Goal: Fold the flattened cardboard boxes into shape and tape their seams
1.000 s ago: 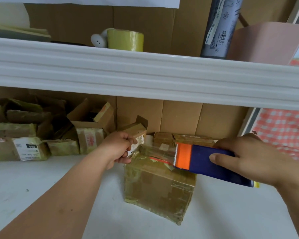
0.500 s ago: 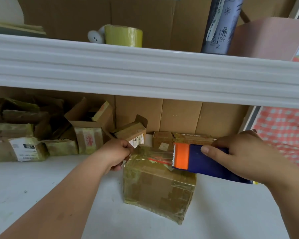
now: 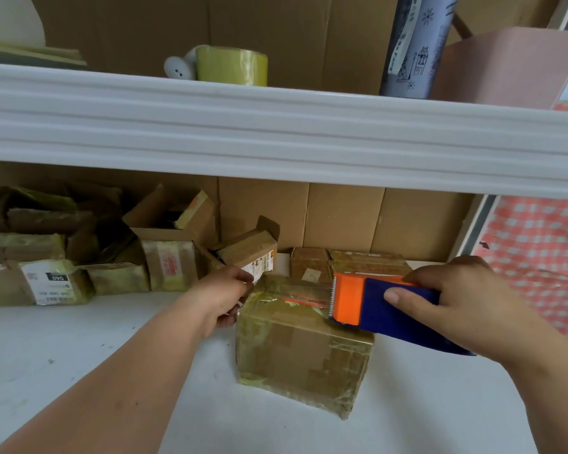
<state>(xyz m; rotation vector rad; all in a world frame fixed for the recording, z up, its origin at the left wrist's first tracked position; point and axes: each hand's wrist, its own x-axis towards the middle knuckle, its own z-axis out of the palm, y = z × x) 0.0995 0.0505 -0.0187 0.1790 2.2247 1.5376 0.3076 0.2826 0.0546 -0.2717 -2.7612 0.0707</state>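
Now one box [image 3: 300,352], one tape dispenser [image 3: 384,309], two hands: left hand [image 3: 222,298], right hand [image 3: 466,299].

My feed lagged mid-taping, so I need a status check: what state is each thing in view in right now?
box: folded into shape, upright on the table, top being taped
tape dispenser: held over the box top, clear strip drawn out leftward
left hand: pinches the strip's end at the box's left edge
right hand: grips the dispenser
tape roll: on the shelf, unused
open box: behind, flaps up
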